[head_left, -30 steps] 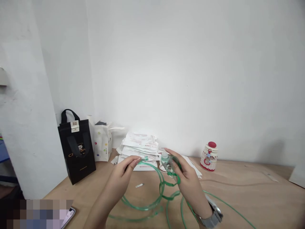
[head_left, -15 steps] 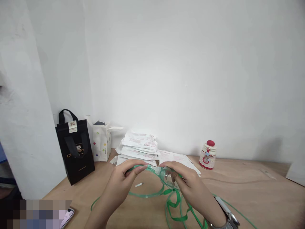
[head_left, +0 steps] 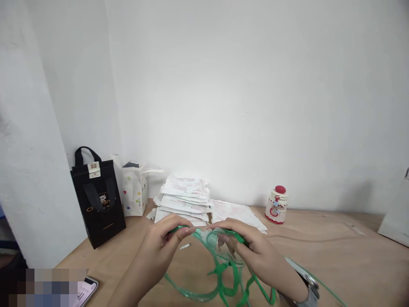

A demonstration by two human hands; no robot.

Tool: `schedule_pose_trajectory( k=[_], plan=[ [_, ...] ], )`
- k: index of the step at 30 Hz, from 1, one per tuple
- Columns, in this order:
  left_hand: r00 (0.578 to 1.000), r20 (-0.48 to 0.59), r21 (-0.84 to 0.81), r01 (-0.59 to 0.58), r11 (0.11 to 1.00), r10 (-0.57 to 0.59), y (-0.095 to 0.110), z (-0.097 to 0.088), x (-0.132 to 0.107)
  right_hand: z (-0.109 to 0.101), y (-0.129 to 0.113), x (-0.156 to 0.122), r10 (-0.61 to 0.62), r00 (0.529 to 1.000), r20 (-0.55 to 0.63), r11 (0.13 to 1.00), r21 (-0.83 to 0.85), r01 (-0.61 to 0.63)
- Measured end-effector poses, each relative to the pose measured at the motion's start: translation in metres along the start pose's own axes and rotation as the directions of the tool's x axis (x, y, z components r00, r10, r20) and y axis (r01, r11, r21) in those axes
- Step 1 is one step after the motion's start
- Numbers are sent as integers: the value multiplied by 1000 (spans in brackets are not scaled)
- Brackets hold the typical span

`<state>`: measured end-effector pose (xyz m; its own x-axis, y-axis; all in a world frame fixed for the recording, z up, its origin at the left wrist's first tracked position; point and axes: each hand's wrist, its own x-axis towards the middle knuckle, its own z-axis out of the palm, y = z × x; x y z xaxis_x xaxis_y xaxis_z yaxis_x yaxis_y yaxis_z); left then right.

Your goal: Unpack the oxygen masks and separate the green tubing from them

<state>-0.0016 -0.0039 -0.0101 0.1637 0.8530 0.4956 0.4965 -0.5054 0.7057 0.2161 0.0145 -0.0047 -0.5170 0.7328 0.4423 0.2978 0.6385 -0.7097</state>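
Between my hands is a clear green-tinted oxygen mask [head_left: 228,250] with a white connector [head_left: 203,234] at its left side. My left hand [head_left: 166,238] pinches the green tubing [head_left: 200,295] close to that connector, thumb against the fingers. The tubing loops down below the hands. My right hand [head_left: 247,247] is wrapped round the mask body, its fingertips showing through the clear plastic. A green strap [head_left: 234,279] dangles in curls beneath the mask. A watch sits on my right wrist.
A pile of white printed packets [head_left: 183,196] lies by the wall, with a flat packet [head_left: 236,213] beside it. A black bag [head_left: 104,221], a dotted white bag [head_left: 133,192] and a phone [head_left: 87,292] are left. A red-lidded bottle [head_left: 276,207] stands right. A small white strip [head_left: 185,246] lies centrally.
The mask has tipped and turned slightly in my right hand. The tubing loop hangs lower, and the strap has shifted with it. Both hands keep their hold.
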Motion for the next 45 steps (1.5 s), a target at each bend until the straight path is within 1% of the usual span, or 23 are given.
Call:
schedule_pose_trajectory(
  k=[3,5,8,11,15,18,20,23,25,27,29,32,34,35,39,43,45],
  plan=[
    [1000,12,43,-24,999,23,5,-1,-4,-2,2,2,99,991,94,971,211,-117],
    [999,12,57,-30,998,29,7,0,-5,-2,5,3,141,980,139,918,353,-182],
    [1000,3,36,-26,999,26,8,3,-5,1,11,7,194,969,154,826,507,-246],
    [1000,-7,8,-13,1000,14,10,6,-4,4,15,10,219,954,204,767,568,-297],
    [1000,16,-3,12,1000,-12,11,7,-6,9,12,13,168,940,298,715,619,-325],
    [999,40,-5,1,1000,-1,12,3,-9,15,7,13,124,926,356,656,671,-346],
    [999,44,8,-8,1000,8,12,-1,-11,19,4,13,117,929,351,612,712,-346],
    [999,28,46,-33,998,32,13,-5,-13,23,0,12,178,932,315,558,748,-360],
    [998,20,68,-59,996,58,13,-6,-14,23,-1,11,247,923,296,550,741,-385],
    [997,28,81,-80,993,78,14,-5,-15,22,-1,9,290,918,269,561,730,-391],
    [995,53,78,-92,993,88,15,-4,-15,21,-1,8,280,922,269,566,729,-384],
    [993,81,69,-91,993,85,16,-2,-14,19,-1,9,210,932,294,557,747,-361],
    [993,82,66,-93,994,87,16,-1,-13,19,-1,10,199,937,287,554,756,-349],
    [993,79,62,-94,994,89,16,-1,-12,18,0,11,208,938,277,551,759,-346],
    [994,67,47,-90,995,87,14,1,-9,20,2,12,247,923,296,550,741,-385],
    [995,83,45,-63,997,59,9,2,-9,23,5,12,309,924,226,549,751,-367],
    [995,81,23,-55,998,53,8,3,-8,24,6,13,309,925,221,533,765,-361]
  ],
)
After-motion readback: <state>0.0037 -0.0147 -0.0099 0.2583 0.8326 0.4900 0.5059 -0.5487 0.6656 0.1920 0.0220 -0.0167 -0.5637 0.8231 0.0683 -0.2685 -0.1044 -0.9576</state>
